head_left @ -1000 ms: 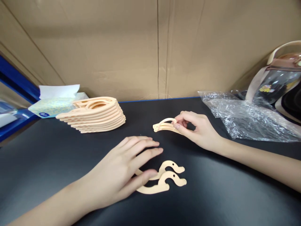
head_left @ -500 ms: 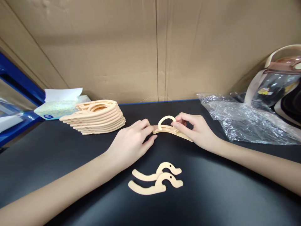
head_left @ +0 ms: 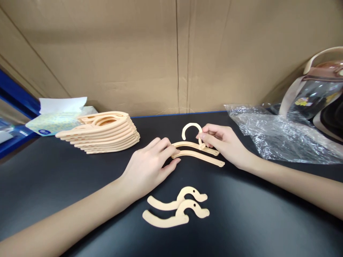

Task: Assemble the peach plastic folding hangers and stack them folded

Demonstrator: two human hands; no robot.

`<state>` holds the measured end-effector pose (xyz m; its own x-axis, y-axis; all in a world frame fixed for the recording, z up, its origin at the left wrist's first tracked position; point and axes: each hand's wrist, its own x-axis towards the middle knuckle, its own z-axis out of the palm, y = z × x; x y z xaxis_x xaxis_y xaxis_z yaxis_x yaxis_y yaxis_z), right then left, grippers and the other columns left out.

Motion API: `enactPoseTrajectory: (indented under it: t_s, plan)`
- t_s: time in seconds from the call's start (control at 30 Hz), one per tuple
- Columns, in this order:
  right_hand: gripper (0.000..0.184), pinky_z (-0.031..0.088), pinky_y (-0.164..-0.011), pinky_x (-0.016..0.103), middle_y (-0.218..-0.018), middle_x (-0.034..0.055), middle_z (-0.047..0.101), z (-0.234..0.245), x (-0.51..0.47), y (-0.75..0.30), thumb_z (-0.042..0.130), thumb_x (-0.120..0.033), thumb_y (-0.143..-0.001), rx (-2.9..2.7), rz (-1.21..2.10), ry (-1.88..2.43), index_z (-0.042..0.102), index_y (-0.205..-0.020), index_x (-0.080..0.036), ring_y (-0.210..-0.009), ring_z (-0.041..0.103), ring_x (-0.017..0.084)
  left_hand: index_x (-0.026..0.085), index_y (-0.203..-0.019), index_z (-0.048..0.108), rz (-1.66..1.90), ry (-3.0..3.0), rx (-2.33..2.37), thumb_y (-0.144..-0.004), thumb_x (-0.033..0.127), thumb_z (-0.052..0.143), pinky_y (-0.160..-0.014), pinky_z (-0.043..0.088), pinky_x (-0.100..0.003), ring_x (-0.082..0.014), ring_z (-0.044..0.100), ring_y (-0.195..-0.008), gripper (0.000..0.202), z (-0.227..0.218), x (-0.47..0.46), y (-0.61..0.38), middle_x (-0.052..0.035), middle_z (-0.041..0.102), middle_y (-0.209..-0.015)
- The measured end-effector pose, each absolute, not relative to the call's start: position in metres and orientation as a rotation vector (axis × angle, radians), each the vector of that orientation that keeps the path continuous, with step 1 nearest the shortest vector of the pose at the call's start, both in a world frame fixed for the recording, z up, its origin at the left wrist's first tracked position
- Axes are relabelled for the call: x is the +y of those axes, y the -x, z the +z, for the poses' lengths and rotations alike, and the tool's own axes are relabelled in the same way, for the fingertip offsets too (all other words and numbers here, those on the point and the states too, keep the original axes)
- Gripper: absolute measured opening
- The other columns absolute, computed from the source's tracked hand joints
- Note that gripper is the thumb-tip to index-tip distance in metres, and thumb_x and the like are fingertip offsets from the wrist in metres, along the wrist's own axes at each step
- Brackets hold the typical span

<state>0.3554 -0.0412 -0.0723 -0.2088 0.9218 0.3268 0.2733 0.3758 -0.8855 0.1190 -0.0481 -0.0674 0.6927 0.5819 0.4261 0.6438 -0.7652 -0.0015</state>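
My right hand (head_left: 222, 142) pinches a beige C-shaped hanger hook (head_left: 192, 125) between thumb and fingers, tilted with its foot by the farther of two slim curved hanger arms. That farther arm (head_left: 184, 144) lies just behind the nearer curved arm (head_left: 199, 156), their left ends close together. Fingers of my left hand (head_left: 152, 159) close on the left end of the nearer arm, hiding its tip. Closer to me, two flat beige S-curved pieces (head_left: 167, 221), each with a small dark hole, rest partly overlapped on the black table (head_left: 241, 221).
On the left stands a stack of beige hangers (head_left: 107, 134), with a tissue pack (head_left: 53, 121) behind it and a blue frame (head_left: 16, 96) beyond. Crumpled clear plastic (head_left: 278, 135) and a strapped bottle (head_left: 311, 96) occupy the right. Cardboard (head_left: 120, 53) walls the back.
The two curved arms, earlier almost lined up, now show a gap between them. The hook has swung more upright in my right hand. My view has shifted slightly.
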Motion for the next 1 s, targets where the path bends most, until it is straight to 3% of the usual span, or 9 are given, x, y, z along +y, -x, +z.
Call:
enactPoseTrajectory:
  t_s: [0.2,0.6,0.73,0.87,1.0]
  plan:
    - [0.024,0.031,-0.049,0.022,-0.061,-0.0056,0.054,-0.07,-0.043,-0.354,0.062,-0.034,-0.089,-1.696,0.905,1.063,0.057,-0.071,-0.018,-0.052,0.042,0.007,0.019,-0.103,0.064,-0.647,2.751,-1.043,-0.095,0.029,0.056,-0.063,0.042,-0.028,-0.0188,0.055,-0.083,0.015,-0.067,-0.049,-0.12,-0.0019,0.063,-0.09]
    - [0.022,0.032,-0.051,0.023,-0.055,-0.0066,0.048,-0.071,-0.042,-0.354,0.06,-0.034,-0.089,-1.613,0.949,1.086,0.057,-0.074,-0.018,-0.052,0.04,0.008,0.018,-0.085,0.061,-0.779,2.896,-1.225,-0.095,0.026,0.054,-0.066,0.038,-0.03,-0.0179,0.052,-0.08,0.015,-0.068,-0.047,-0.121,0.0003,0.062,-0.084]
    - [0.02,0.036,-0.056,0.024,-0.055,-0.0067,0.046,-0.074,-0.038,-0.356,0.053,-0.031,-0.092,-1.579,0.908,1.064,0.056,-0.076,-0.019,-0.054,0.041,0.009,0.019,-0.09,0.062,-0.959,2.982,-1.346,-0.096,0.031,0.053,-0.068,0.038,-0.029,-0.0158,0.051,-0.077,0.016,-0.065,-0.045,-0.119,0.0014,0.062,-0.084]
    - [0.021,0.036,-0.057,0.024,-0.055,-0.0066,0.046,-0.074,-0.036,-0.356,0.053,-0.031,-0.092,-1.579,0.911,1.068,0.055,-0.074,-0.019,-0.055,0.041,0.009,0.021,-0.094,0.066,-1.2,3.102,-1.519,-0.094,0.038,0.057,-0.061,0.037,-0.026,-0.0128,0.048,-0.065,0.02,-0.061,-0.04,-0.114,0.0021,0.059,-0.077]
    - [0.022,0.035,-0.056,0.024,-0.054,-0.0066,0.046,-0.073,-0.037,-0.355,0.054,-0.029,-0.091,-1.581,0.922,1.082,0.055,-0.072,-0.018,-0.054,0.041,0.008,0.02,-0.093,0.068,-1.441,3.259,-1.671,-0.086,0.039,0.066,-0.062,0.041,-0.024,-0.0128,0.056,-0.071,0.021,-0.059,-0.033,-0.114,-0.0004,0.066,-0.084]
